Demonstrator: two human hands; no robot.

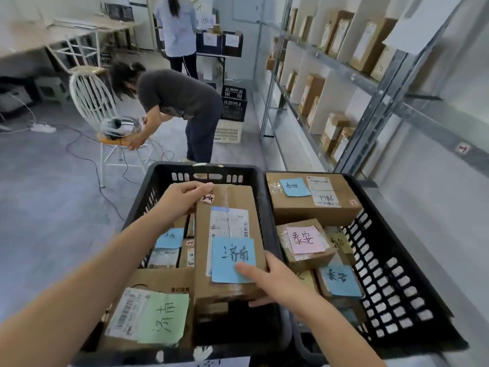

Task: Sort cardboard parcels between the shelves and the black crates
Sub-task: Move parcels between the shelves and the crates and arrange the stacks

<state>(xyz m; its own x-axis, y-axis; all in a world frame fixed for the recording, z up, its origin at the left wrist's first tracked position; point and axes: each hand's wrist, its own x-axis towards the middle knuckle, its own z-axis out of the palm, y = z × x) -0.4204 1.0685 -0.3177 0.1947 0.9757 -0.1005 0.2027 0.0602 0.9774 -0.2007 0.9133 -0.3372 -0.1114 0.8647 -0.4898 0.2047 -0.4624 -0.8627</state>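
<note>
Running lengthwise away, parcel (229,221) between left hand (182,197) and right hand (276,283).

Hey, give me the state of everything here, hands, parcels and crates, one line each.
Left crate: holds several parcels.
Right crate: holds several parcels.
Held parcel: flat over left crate, lifted or resting unclear.
Left hand: grips its far end.
Right hand: grips its near end, thumb on note.
Pink-note parcel: lying in right crate.
</note>
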